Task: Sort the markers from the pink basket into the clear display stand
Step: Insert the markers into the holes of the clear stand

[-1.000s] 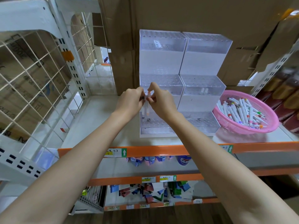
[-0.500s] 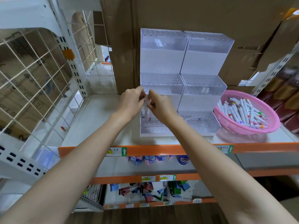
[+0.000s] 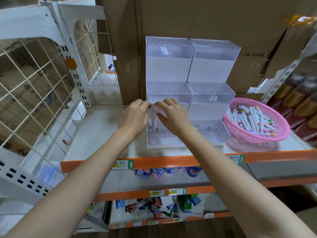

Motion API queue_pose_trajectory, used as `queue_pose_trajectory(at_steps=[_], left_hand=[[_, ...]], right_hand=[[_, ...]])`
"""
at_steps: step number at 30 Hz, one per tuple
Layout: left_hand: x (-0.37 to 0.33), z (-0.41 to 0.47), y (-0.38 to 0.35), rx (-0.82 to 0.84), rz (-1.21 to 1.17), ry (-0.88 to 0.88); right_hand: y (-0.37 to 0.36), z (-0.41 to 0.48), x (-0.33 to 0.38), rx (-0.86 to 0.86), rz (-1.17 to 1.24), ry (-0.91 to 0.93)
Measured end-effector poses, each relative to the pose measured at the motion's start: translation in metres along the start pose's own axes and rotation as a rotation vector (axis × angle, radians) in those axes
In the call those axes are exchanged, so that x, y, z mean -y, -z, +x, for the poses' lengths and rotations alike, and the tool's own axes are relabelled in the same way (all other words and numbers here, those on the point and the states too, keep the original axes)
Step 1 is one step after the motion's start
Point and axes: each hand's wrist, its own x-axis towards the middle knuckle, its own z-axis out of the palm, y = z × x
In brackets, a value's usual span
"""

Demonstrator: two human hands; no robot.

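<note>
Head view: two upright markers [image 3: 153, 119], white-bodied, stand side by side over the front-left corner of the lowest tier of the clear display stand [image 3: 212, 54]. Their lower ends reach the perforated top of that tier, and blur hides whether they sit in holes. The left hand [image 3: 133, 117] and right hand [image 3: 173, 115] meet at their tops, fingertips curled in and pinching them. I cannot tell which hand has which marker.

The stand has two columns of three stepped tiers. A pair of white markers [image 3: 213, 98] lies in the right column's middle tier.

Just right of the stand, touching or nearly so, the pink basket [image 3: 281, 134] holds a heap of loose markers [image 3: 252, 121] with coloured caps. Any print on them is too small to read.

Stand and basket rest on a shelf with an orange front edge [image 3: 171, 161]. This edge carries price labels [image 3: 122, 164] with green up-arrows and yellow patches, their writing illegible. On the shelf below, a blue can [image 3: 194, 170] shows a red-and-white mark that I cannot read.

Cardboard boxes [image 3: 188, 14] stand behind, and a white wire grid [image 3: 34, 83] stands to the left.
</note>
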Motion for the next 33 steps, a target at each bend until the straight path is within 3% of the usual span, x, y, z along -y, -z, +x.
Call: queue_pose_trajectory(at_steps=[4, 11, 16, 33], left_hand=[[-0.001, -0.006, 0.001, -0.039, 0.011, -0.017], [-0.009, 0.011, -0.001, 0.038, -0.196, 0.125], [-0.015, 0.014, -0.004, -0.042, -0.298, 0.172], [-0.009, 0.015, -0.005, -0.05, -0.317, 0.186]], right_hand=[[0.001, -0.009, 0.0, 0.034, -0.065, -0.024], [-0.001, -0.004, 0.014, 0.084, 0.128, -0.209], [-0.01, 0.003, 0.015, 0.073, 0.188, -0.306], [-0.008, 0.005, 0.015, 0.07, 0.222, -0.244]])
